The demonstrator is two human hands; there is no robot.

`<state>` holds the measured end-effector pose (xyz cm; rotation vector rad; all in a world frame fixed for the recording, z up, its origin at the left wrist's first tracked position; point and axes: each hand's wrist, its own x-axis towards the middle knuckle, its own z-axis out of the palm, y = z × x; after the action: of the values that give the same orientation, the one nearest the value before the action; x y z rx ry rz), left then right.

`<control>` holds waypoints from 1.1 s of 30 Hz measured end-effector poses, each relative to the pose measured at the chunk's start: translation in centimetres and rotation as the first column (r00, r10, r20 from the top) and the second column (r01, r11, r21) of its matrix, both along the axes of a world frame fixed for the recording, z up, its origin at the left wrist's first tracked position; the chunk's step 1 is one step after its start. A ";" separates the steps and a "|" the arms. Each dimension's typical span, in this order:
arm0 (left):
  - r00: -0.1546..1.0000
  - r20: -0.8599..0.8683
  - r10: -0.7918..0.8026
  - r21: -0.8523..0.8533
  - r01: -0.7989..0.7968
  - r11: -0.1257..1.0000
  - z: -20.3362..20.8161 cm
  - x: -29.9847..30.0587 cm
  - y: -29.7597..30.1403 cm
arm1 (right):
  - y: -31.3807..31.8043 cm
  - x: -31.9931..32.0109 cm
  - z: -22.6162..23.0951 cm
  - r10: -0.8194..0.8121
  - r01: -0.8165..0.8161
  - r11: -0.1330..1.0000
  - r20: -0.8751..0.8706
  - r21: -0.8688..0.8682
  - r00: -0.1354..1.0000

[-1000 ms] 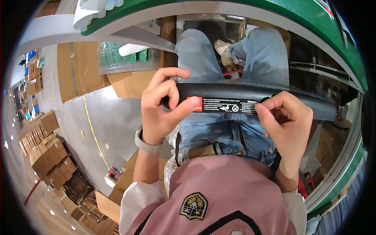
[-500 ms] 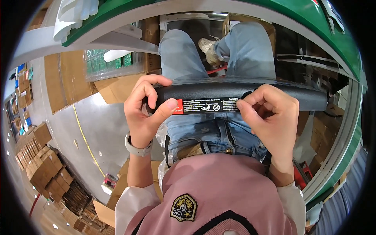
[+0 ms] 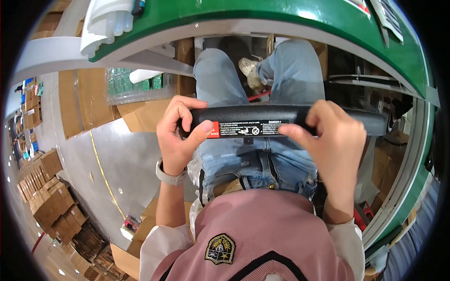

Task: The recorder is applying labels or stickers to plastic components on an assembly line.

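A long black bar-shaped housing (image 3: 255,112) lies crosswise above my lap. A narrow black, white and red warning label (image 3: 241,129) runs along its near side. My left hand (image 3: 176,140), with a pale wristband, is closed round the housing's left end, its thumb beside the label's red part. My right hand (image 3: 337,145) is on the right half of the housing. Its thumb lies against the label's right end and its bent fingers, slightly blurred, rest over the top. What those fingertips touch on the far side is hidden.
A green-topped workbench (image 3: 262,23) curves in front, with white tubes (image 3: 110,23) at its left. Below it stand an open carton (image 3: 145,112) and a clear tray of green circuit boards (image 3: 136,84). Stacked cardboard boxes (image 3: 56,201) fill the far left floor.
My right hand's pinch at the label has loosened; its fingers have shifted right over the housing while the thumb stays on the label. My left hand keeps its hold. The view has tilted slightly.
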<state>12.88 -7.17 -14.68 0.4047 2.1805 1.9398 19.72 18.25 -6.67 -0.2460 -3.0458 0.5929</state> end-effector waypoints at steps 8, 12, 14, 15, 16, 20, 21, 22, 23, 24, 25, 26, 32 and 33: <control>1.000 -0.002 0.027 -0.039 -0.027 0.999 0.5 -1.0 1.1 | -0.4 1.5 -2.4 0.305 -0.289 0.949 -0.128 0.127 0.944; 0.993 -0.110 0.036 -0.078 -0.045 0.996 0.4 -0.8 0.3 | 7.5 4.3 -2.7 0.274 -0.202 0.936 -0.237 0.288 0.932; 0.993 -0.104 0.060 -0.061 -0.067 0.996 1.0 -0.4 0.5 | 11.5 4.9 -3.0 0.341 -0.190 0.870 -0.276 0.455 0.899; 0.995 -0.073 0.067 -0.066 -0.072 0.995 1.1 -0.2 0.6 | 13.6 5.1 -3.7 0.379 -0.183 0.833 -0.299 0.522 0.876; 0.994 -0.091 0.060 -0.049 -0.064 0.997 0.4 -0.3 0.9 | 15.7 5.6 -4.3 0.407 -0.213 0.820 -0.279 0.532 0.870; 0.992 -0.123 -0.011 -0.005 0.010 1.000 0.2 -0.6 1.4 | 17.4 8.6 -3.0 0.500 -0.240 0.702 -0.224 0.671 0.837; 0.992 -0.129 -0.015 0.022 0.018 1.000 0.7 -0.5 1.5 | 17.1 9.8 -1.9 0.510 -0.177 0.670 -0.273 0.721 0.816; 0.994 -0.099 0.054 0.105 -0.044 0.994 0.3 -1.1 1.0 | 17.2 11.5 -0.6 0.479 -0.133 0.676 -0.296 0.725 0.826; 0.991 -0.056 0.120 0.183 -0.108 0.977 -0.4 -1.8 0.7 | 17.7 13.8 0.4 0.402 -0.104 0.739 -0.311 0.666 0.861; 0.975 -0.081 0.205 0.271 -0.177 0.946 0.9 -1.1 0.2 | 17.8 15.6 1.5 0.321 0.004 0.762 -0.383 0.647 0.866; 0.975 -0.089 0.202 0.278 -0.170 0.945 1.7 -1.2 0.2 | 18.7 18.4 1.9 0.220 0.074 0.844 -0.470 0.531 0.855; 0.976 -0.116 0.186 0.277 -0.148 0.949 1.7 -1.6 0.7 | 19.2 22.7 2.6 -0.028 0.210 0.893 -0.416 0.399 0.909; 0.999 -0.050 -0.007 0.264 0.020 0.964 3.2 -0.9 6.3 | 23.0 38.3 3.1 -0.686 0.963 0.269 -0.696 0.027 0.212; 0.999 -0.050 -0.001 0.265 0.014 0.964 3.5 -0.7 6.9 | 24.5 39.7 3.7 -0.675 0.970 0.241 -0.717 0.006 0.172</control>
<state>12.19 -0.25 -11.21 0.5053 1.9455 2.2492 59.38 42.79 -3.00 -1.3688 -1.7604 -0.2049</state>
